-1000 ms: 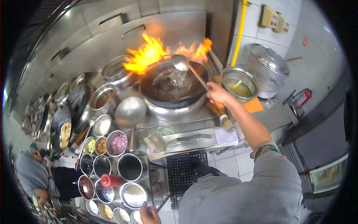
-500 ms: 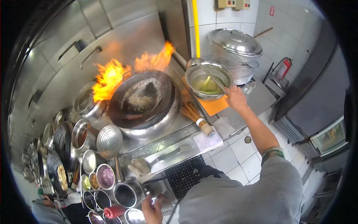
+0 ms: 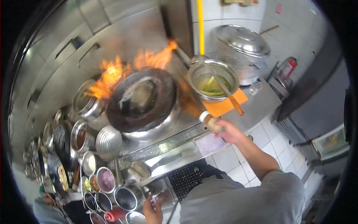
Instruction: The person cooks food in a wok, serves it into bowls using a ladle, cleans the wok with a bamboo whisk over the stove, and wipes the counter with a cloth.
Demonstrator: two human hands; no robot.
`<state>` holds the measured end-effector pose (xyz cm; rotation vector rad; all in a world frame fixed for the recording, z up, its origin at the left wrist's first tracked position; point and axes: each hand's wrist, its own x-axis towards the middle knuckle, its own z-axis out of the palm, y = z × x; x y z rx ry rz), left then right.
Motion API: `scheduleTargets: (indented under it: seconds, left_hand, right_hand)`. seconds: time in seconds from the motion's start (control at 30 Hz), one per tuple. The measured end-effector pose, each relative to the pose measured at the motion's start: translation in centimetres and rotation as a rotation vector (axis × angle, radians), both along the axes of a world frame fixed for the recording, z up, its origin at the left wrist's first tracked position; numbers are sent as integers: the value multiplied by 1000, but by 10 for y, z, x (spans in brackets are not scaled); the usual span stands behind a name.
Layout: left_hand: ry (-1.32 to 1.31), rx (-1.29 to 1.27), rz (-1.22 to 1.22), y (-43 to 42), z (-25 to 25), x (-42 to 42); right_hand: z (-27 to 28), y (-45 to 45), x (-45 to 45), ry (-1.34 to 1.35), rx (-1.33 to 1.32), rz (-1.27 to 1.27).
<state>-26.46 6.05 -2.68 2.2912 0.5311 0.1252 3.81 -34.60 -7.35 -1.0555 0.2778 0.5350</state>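
My right hand [image 3: 230, 131] grips a bamboo wok brush [image 3: 209, 121] by its bound end, the bristles blurred by motion and pointing toward the wok. That large dark wok [image 3: 123, 98] sits tilted over the burner, with some liquid in its middle and flames [image 3: 108, 76] behind it. A ladle [image 3: 235, 105] with a wooden handle lies across a metal bowl [image 3: 192, 84] of liquid and green stalks. At the bottom, my left hand [image 3: 153, 211] has curled fingers beside the metal pots; what they hold, if anything, I cannot make out.
A perforated strainer [image 3: 108, 142] rests left of the wok's front. Several small pots of ingredients, a red bottle [image 3: 115, 213] and a folded cloth [image 3: 138, 171] are near my left hand. A lidded pot [image 3: 242, 59] stands behind the bowl. Another person [image 3: 46, 209] is at bottom left.
My right hand has let go of the ladle and taken hold of the wok brush, lifting it from the counter. My left hand has hardly moved.
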Motion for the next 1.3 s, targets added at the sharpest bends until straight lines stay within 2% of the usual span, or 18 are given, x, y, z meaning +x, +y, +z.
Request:
scheduleTargets:
  seconds: [0.07, 0.17, 0.27, 0.33, 0.47, 0.53, 0.6, 0.67, 0.73, 0.77, 0.83, 0.87, 0.9, 0.97, 1.07, 1.13, 1.2, 1.3]
  left_hand:
    - [11, -16, 96, 11, -17, -19]
    - [0, 12, 222, 8, -22, -41]
    - [44, 45, 287, -6, -4, -42]
    - [20, 10, 368, -10, -16, -56]
    - [-8, 18, 570, -23, -27, -81]
    - [-29, -22, 646, -32, -35, -89]
    - [67, 10, 622, -44, -25, -83]
    - [54, -75, 657, -59, -22, -102]
    - [207, -46, 825, -79, -16, -133]
    - [280, -38, 900, -88, -21, -145]
    - [116, -73, 919, -89, -69, -172]
    - [25, -88, 925, -89, -86, -175]
    - [75, -128, 907, -83, -44, -138]
    - [65, -180, 891, -88, -37, -138]
    - [5, -122, 935, -75, -75, -171]
    - [-19, -61, 942, -68, -55, -153]
    - [-6, -48, 853, -53, -27, -118]
    - [-69, -16, 822, -58, -17, -124]
  right_hand:
    - [58, 9, -13, 26, 249, -37]
    - [112, 32, 6, -216, 133, 97]
    - [140, 67, 73, -440, -432, 368]
    - [183, 123, 114, -683, -1045, 640]
    - [182, 224, 177, -807, -1418, 1043]
    - [126, 289, 252, -1072, -1556, 1165]
    - [120, 335, 277, -1027, -1409, 931]
    - [155, 345, 255, -1043, -1565, 1078]
    - [125, 324, 284, -1414, -1629, 1272]
    - [119, 331, 289, -1390, -1624, 1089]
    - [106, 321, 290, -1279, -1615, 742]
    - [108, 323, 289, -1293, -1594, 774]
    - [112, 329, 285, -1307, -1572, 803]
    - [124, 318, 272, -1293, -1561, 996]
    - [132, 286, 299, -1425, -1611, 1188]
    - [142, 315, 285, -1255, -1718, 826]
    - [127, 343, 301, -1346, -1880, 921]
    - [141, 319, 271, -1371, -1765, 1102]
